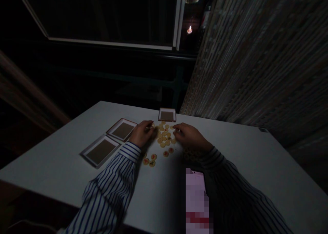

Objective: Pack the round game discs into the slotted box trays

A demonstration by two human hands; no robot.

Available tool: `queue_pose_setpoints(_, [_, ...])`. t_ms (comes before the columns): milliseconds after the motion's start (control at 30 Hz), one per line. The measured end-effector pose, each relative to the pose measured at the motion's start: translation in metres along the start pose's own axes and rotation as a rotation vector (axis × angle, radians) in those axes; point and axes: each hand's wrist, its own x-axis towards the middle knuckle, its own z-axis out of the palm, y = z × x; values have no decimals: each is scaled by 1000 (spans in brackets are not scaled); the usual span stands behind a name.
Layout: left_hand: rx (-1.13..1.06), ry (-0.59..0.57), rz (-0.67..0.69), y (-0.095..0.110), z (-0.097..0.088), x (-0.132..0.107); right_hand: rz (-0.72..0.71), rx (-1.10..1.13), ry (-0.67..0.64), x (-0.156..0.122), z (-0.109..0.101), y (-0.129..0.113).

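A loose heap of round yellow Chinese chess pieces (164, 138), some with red or dark characters, lies between my hands on the white table. At the heap's left edge, my left hand (141, 132) has its fingers bent together around a Chinese chess piece (153, 126). My right hand (191, 135) is at the right edge, fingers curled inward with the tips beside a piece; what they hold, if anything, is hidden. Nearer me lie several face-up pieces (152, 163) and a pair of red-marked pieces (166, 154). More pieces (191, 154) sit in shadow under my right wrist.
Two shallow trays, a brown-rimmed one (109, 131) and a grey one (85, 154), lie left of my left hand. Another shallow tray (167, 120) stands behind the heap. A lit phone (197, 196) lies near my right forearm. A string curtain (238, 56) hangs at the right.
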Motion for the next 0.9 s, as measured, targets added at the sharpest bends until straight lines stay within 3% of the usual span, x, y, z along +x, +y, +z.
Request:
queue_pose_setpoints(400, [-204,18,34,47,14,0,93,130,140,-23,-16,21])
queue_pose_setpoints(900, [-240,-13,70,76,26,5,162,249,307,-42,-27,36])
